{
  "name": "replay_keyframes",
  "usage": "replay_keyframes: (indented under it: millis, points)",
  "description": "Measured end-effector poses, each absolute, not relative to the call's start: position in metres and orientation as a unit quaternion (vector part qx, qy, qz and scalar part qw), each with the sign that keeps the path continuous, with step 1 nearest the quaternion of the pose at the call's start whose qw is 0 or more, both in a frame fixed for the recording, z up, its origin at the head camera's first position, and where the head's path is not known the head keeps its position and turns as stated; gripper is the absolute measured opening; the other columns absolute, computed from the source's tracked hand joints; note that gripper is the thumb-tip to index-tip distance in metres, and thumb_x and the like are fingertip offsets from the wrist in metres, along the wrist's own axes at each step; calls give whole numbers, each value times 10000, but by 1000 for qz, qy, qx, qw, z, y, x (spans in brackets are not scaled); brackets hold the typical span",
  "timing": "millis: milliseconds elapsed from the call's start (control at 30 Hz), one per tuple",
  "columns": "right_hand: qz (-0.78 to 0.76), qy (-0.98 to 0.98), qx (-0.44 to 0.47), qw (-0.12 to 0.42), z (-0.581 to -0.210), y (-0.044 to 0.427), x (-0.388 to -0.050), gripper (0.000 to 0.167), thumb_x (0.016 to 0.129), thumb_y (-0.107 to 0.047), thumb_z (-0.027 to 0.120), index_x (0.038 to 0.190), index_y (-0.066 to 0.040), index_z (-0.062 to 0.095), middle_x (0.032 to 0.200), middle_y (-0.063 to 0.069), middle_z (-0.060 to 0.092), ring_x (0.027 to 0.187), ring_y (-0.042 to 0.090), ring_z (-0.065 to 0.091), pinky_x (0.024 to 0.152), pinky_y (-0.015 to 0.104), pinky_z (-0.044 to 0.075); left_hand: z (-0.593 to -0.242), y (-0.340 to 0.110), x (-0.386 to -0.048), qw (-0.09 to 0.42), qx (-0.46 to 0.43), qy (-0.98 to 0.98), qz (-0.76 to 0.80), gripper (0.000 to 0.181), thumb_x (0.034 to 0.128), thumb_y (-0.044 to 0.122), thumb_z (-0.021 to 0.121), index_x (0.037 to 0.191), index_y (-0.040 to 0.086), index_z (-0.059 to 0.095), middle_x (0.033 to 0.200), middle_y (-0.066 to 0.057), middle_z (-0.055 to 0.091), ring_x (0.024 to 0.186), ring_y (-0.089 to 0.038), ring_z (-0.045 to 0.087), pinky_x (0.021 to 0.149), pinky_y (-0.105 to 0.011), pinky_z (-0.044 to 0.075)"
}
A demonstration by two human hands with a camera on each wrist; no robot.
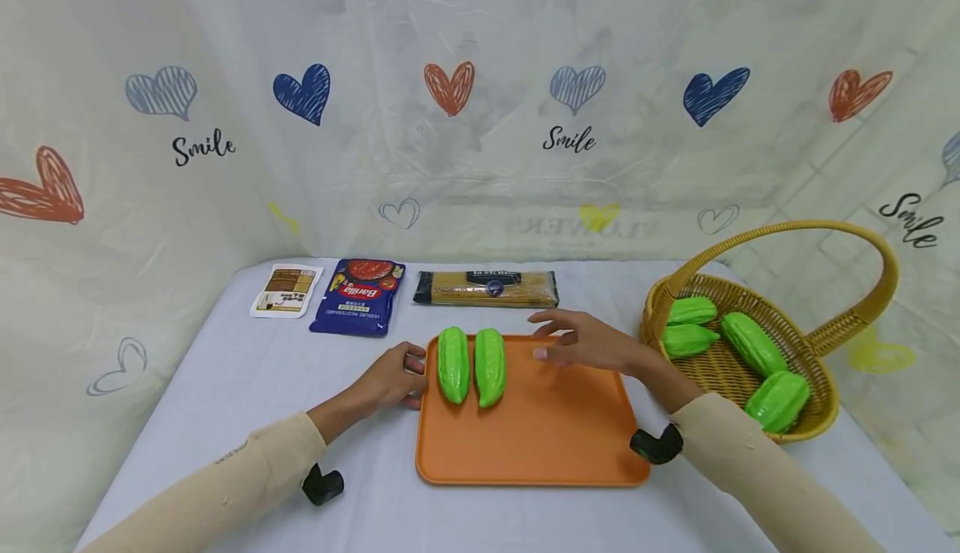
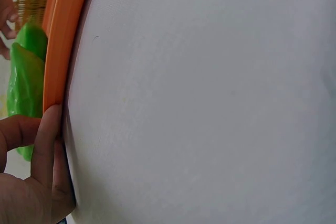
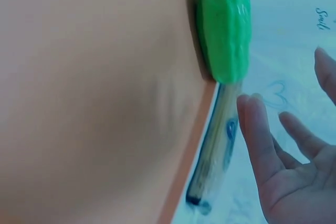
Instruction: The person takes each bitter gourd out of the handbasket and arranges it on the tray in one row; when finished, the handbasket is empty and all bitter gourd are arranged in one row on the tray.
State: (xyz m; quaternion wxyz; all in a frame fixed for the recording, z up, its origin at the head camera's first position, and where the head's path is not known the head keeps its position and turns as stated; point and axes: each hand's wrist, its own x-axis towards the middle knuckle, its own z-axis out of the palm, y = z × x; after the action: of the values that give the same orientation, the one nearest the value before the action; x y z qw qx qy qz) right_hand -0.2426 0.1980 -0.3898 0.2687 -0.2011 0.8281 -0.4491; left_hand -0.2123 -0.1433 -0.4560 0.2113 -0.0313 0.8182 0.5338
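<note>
Left hand [image 1: 392, 376]: you're pinching the orange tray [image 1: 551, 444]. Right hand [image 1: 588, 341]: you're hovering, fingers wide, near green gourds [image 1: 491, 368].

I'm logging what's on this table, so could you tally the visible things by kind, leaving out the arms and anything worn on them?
Orange tray: 1
Wicker basket: 1
Green vegetables: 6 (2 on the tray, 4 in the basket)
Pasta pack: 1
Blue pouch: 1
White packet: 1
Total: 11
</note>
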Motion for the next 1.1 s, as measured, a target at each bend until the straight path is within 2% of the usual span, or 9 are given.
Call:
replay_keyframes:
  millis: [333,600,733,1100]
  points:
    - [-414,837,-260,245,-378,229,-230,634,936,-274,705,1474,-63,442,1430,271,505,1147,296,645,951,389,592,-457,-143,-213,211,-32,819,532,558,836,0,664,1365,1,483,1159,-154,568,891,-221,646,653,-321,649]
    - [-418,835,-263,244,-366,250,-220,575,952,-236,683,1471,-122,463,1394,197,545,1125,267,646,927,313,575,-459,-144,-213,205,-29,817,538,561,820,-6,660,1354,-2,487,1153,-156,571,874,-216,650,645,-328,650]
    - [-425,829,-277,235,-359,262,-216,544,962,-193,668,1461,-105,471,1364,186,559,1087,235,660,929,272,573,-460,-143,-213,202,-26,816,541,566,817,-11,652,1357,-7,485,1148,-156,572,867,-213,651,643,-330,650]
    - [-407,836,-291,226,-347,293,-203,515,973,-150,643,1457,-98,477,1349,173,575,1110,167,655,907,283,591,-458,-144,-212,201,-25,818,538,558,819,-12,651,1352,-12,485,1140,-158,569,867,-220,649,642,-327,650]
